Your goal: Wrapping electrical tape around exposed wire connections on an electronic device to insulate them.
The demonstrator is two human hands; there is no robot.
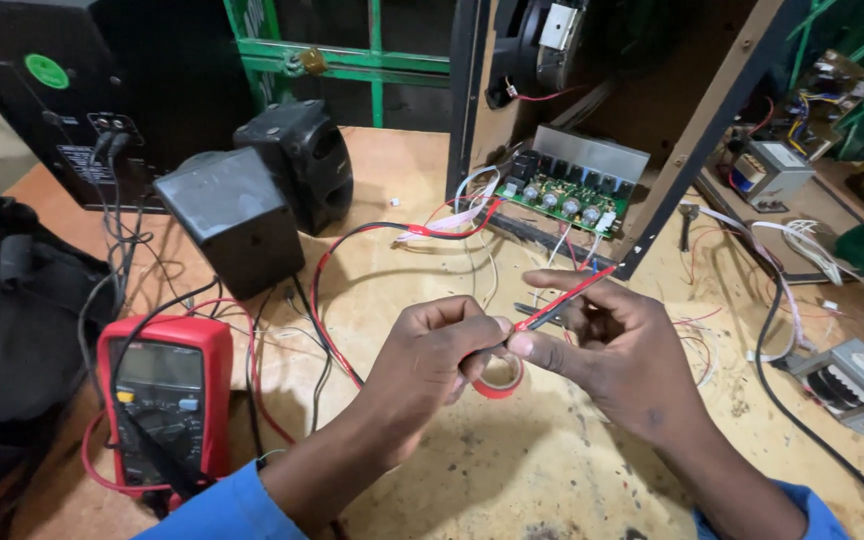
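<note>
My left hand (432, 362) holds a roll of red tape (499, 382), with the fingers pinched on a thin red and black wire (564, 298). My right hand (620, 352) grips the same wire just beside it, thumb and forefinger closed on it. The wire runs up toward a green circuit board (562, 198) with a metal heat sink, set inside an open wooden speaker cabinet (697, 140). Both hands hover above a pale wooden bench (512, 470).
A red multimeter (164, 400) with black and red leads lies at the left. Two small black speakers (252, 205) and a large black box (102, 90) stand behind it. Transformers (852, 380) and loose wires lie at the right. A dark bag (12, 320) sits far left.
</note>
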